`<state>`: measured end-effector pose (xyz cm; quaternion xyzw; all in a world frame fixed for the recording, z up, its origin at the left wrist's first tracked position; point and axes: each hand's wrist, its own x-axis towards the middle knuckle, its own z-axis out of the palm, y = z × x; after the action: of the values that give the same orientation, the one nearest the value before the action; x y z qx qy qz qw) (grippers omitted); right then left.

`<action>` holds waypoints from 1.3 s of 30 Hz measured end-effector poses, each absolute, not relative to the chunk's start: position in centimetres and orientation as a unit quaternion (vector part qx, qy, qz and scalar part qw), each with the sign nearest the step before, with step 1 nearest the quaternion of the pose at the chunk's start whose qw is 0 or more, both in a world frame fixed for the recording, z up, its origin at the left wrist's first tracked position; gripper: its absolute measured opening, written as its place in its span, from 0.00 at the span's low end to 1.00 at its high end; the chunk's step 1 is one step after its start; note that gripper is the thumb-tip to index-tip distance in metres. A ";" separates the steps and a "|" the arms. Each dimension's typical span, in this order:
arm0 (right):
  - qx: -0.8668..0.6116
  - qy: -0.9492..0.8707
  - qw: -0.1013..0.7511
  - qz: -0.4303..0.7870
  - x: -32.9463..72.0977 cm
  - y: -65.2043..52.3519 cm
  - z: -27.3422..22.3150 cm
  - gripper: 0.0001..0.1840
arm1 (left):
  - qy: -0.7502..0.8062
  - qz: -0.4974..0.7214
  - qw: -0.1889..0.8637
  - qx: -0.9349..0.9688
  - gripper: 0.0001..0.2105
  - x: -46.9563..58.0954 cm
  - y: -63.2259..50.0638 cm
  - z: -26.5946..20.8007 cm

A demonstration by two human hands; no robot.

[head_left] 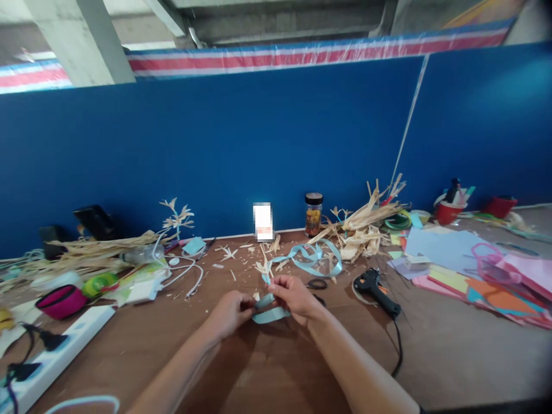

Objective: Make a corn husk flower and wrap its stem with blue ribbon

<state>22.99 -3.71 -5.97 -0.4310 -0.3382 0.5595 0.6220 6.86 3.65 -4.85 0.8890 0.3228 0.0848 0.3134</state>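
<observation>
A light blue ribbon [271,315] runs between my two hands in a loose loop just above the table. My left hand [230,315] is closed on the ribbon's lower stretch, fingertips pinched together. My right hand [297,298] pinches ribbon at the base of a pale dried-husk flower [262,264], whose petals point away from me. Fingers partly hide the flower's stem. More ribbon lies in loose curls [313,259] beyond my right hand. Black-handled scissors [317,284] lie partly hidden behind that hand.
A black glue gun [378,293] with its cord lies right. Dried husks [362,230] and a jar [313,215] stand behind; coloured paper [448,250] covers the far right. Left are a power strip [64,351], a pink pouch [61,301] and a finished husk flower [177,217].
</observation>
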 end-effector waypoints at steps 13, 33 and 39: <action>-0.296 -0.313 0.681 0.592 23.5 -4.2 -4.9 0.12 | 0.365 0.291 0.737 0.489 0.09 6.7 4.0 -5.6; -0.327 -0.265 0.702 0.574 25.0 -3.2 -6.2 0.15 | 0.453 0.393 0.680 0.422 0.02 5.1 7.2 -3.6; -0.337 -0.219 0.739 0.541 26.6 -2.9 -5.9 0.16 | 0.364 0.304 0.781 0.406 0.13 3.9 4.3 -4.4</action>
<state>26.60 -2.94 -5.86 -0.3365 -0.2194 0.5408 0.7390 3.91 4.32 -4.38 0.4062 0.3637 0.3042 0.7812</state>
